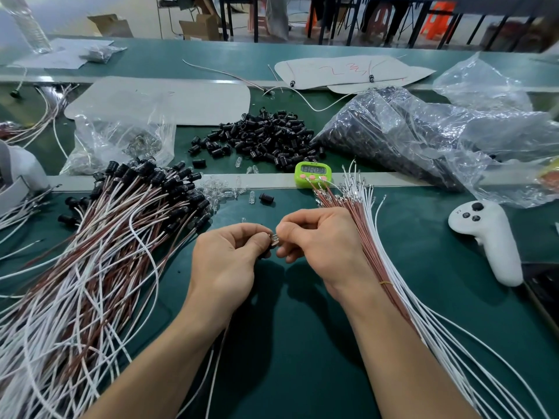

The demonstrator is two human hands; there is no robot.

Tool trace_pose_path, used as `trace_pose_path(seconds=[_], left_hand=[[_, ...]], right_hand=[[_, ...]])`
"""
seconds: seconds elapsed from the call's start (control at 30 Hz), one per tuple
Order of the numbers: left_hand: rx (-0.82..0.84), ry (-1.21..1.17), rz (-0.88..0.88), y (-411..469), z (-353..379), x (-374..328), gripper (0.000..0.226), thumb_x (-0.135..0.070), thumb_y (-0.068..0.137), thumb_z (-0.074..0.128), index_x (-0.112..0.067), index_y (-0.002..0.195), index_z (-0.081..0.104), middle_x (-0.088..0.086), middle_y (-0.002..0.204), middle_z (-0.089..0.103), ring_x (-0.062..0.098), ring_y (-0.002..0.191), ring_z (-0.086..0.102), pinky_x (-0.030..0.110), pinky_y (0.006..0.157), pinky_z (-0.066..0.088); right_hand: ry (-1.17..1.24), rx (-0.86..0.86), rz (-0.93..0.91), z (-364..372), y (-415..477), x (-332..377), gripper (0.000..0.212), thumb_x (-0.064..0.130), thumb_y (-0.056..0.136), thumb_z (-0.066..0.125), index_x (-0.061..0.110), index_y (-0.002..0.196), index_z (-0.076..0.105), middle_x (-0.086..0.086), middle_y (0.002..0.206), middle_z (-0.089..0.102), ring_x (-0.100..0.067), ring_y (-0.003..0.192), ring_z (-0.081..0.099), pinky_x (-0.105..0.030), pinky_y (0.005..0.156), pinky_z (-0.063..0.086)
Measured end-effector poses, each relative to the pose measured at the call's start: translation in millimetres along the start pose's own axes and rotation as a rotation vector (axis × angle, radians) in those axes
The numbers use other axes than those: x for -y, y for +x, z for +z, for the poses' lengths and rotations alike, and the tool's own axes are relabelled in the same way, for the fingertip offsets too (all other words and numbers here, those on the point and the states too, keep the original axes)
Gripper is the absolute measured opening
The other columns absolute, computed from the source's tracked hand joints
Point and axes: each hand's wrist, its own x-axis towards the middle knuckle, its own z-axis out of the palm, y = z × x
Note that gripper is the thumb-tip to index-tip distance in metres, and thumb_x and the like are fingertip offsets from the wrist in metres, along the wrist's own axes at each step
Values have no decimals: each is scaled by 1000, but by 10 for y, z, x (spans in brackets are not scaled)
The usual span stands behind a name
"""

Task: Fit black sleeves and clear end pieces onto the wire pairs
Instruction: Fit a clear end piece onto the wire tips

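My left hand (225, 258) grips a black sleeve (266, 253) over the green mat, its fingers curled round it. My right hand (320, 237) pinches a clear end piece (274, 238) right against the sleeve's top. The held wire pair (216, 367) trails down under my left wrist. A heap of wire pairs fitted with black sleeves (99, 237) lies on the left. A bundle of bare brown and white wire pairs (387, 267) lies on the right, partly under my right forearm. Loose black sleeves (263, 137) are piled behind, and loose clear end pieces (223, 192) are scattered in the middle.
A green timer (313, 173) stands behind my hands. A white controller (487, 237) lies at the right. A plastic bag of black parts (423, 137) sits at the back right, a smaller bag of clear parts (127, 140) at the back left. Grey boards (169, 98) lie further back.
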Motion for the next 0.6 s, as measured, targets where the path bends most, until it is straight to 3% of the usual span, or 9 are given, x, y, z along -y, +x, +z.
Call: trace_pose_path(seconds=[0.33, 0.6], left_hand=[[-7, 79, 10, -27, -10, -83, 27, -16, 88, 78, -41, 80, 80, -6, 71, 77, 21, 73, 75, 43, 78, 62], [17, 86, 40, -61, -19, -121, 30, -18, 88, 78, -46, 79, 79, -9, 71, 77, 15, 72, 75, 34, 73, 62]], right_hand=[[-223, -35, -81, -2, -34, -16, 19, 13, 84, 78, 23, 68, 79, -2, 56, 71, -19, 50, 70, -24, 49, 52], [-300, -95, -184, 17, -84, 19, 11, 17, 85, 83, 20, 74, 80, 11, 55, 69, -6, 46, 63, -12, 49, 44]])
